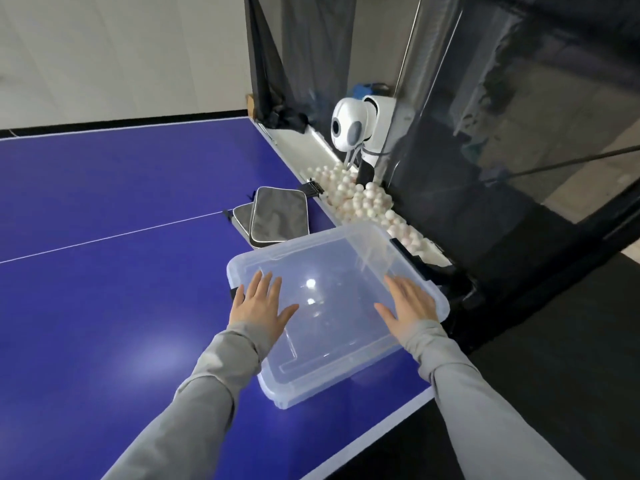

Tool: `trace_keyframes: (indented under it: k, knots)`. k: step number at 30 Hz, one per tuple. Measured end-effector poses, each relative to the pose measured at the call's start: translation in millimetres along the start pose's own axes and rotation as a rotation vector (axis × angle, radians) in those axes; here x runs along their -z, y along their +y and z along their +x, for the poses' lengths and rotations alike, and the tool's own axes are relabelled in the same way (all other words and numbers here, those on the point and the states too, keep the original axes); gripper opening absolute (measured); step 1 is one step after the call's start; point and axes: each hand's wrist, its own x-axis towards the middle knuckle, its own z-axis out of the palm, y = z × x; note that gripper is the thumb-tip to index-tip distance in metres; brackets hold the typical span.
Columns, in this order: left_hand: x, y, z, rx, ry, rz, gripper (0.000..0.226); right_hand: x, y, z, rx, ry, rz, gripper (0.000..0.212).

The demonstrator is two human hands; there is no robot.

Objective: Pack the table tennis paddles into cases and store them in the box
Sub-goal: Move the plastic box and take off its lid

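A clear plastic box [346,368] with its lid on lies near the corner of the blue table tennis table [104,209]. My left hand [259,303] rests flat on the lid's left side with fingers spread. My right hand [410,303] lies flat on the lid's right side, fingers apart. Neither hand holds anything. Two grey zipped paddle cases [277,216] are stacked just beyond the box. No bare paddle is visible.
A white ball-feeding machine [353,129] stands past the table's end, over a trough with many white balls [360,199]. Black netting [502,133] hangs to the right. The table's near edge runs just below the box.
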Motion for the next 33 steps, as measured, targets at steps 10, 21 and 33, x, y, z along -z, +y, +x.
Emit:
trace_keyframes:
  k: [10, 21, 33]
  knots:
    - [-29, -1, -28, 0.29, 0.169, -0.196, 0.089, -8, 62, 82, 0.011, -0.063, 0.119, 0.065]
    - [-28, 16, -20, 0.767, 0.295, -0.848, 0.095, -28, 98, 148, -0.056, -0.169, 0.67, 0.081]
    - [-22, 7, -29, 0.758, 0.183, -1.345, 0.106, -44, 110, 156, -0.16, -0.32, 1.076, 0.028]
